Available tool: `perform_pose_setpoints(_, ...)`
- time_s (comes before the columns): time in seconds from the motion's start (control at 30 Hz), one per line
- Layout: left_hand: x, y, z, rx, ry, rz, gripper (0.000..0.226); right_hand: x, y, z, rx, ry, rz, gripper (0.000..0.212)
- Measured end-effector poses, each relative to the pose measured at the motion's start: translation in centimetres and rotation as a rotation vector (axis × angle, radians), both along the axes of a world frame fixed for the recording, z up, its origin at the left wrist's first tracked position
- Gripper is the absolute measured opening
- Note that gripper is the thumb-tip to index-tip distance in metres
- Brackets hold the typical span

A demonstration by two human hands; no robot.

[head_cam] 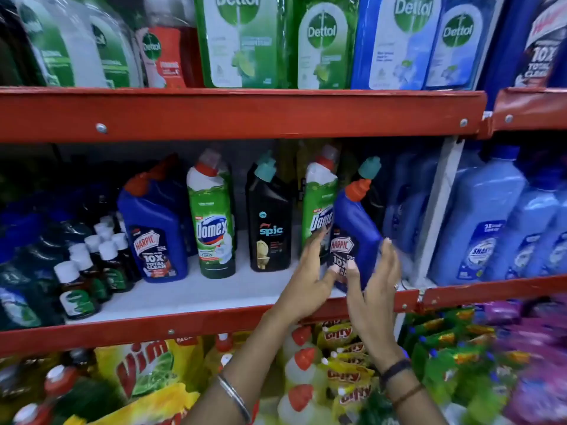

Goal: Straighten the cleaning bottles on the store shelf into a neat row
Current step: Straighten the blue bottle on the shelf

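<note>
On the middle shelf (214,314) stands a row of toilet-cleaner bottles: a blue Harpic bottle (155,231), a green Domex bottle (213,222), a black Spic bottle (270,222) and a second green Domex bottle (317,207). A smaller blue Harpic bottle (356,231) with a red cap leans to the left at the row's right end. My left hand (310,277) and my right hand (376,277) flank its base, thumbs touching its label, fingers spread apart. Behind it a second teal-capped black bottle (369,168) is mostly hidden.
Small white-capped dark bottles (92,271) crowd the shelf's left. Large blue bottles (478,222) stand right of a white upright post (441,204). Dettol packs (242,41) fill the shelf above. Yellow Vim packs (147,372) and pouches sit below.
</note>
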State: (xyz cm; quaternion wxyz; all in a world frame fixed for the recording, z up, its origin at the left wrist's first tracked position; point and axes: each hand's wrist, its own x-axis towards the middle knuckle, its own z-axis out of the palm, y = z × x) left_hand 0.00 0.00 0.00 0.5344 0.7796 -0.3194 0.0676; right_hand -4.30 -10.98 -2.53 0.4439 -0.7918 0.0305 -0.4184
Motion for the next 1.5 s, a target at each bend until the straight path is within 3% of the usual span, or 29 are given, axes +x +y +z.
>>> perform_pose_setpoints(0.1,1.7,-1.1,0.1,-0.066,0.246,0.019,0.060,0.8,-0.8,-0.4,0.050,0.079,0.028,0.064)
perform_pose_setpoints(0.23,3.2,-2.3,0.4,-0.047,0.353,0.029,0.050,1.7,-2.1,-0.8,0.037,0.075,-0.016,0.052)
perform_pose_setpoints(0.47,2.9,-2.0,0.5,-0.099,0.281,0.134,0.036,2.4,-3.1,-1.0,0.186,0.087,0.040,0.049)
perform_pose_setpoints(0.67,1.8,1.1,1.3,-0.195,0.187,0.161,0.040,2.0,-1.2,-0.4,0.228,0.087,0.175,0.050)
perform_pose_setpoints(1.03,-0.9,13.5,2.6,-0.392,0.127,0.387,0.044,2.6,10.4,1.9,0.274,0.047,0.461,0.048)
perform_pose_setpoints(1.5,-0.5,26.5,0.2,-0.420,0.101,0.660,0.043,5.0,23.8,1.3,0.232,0.136,0.653,0.049)
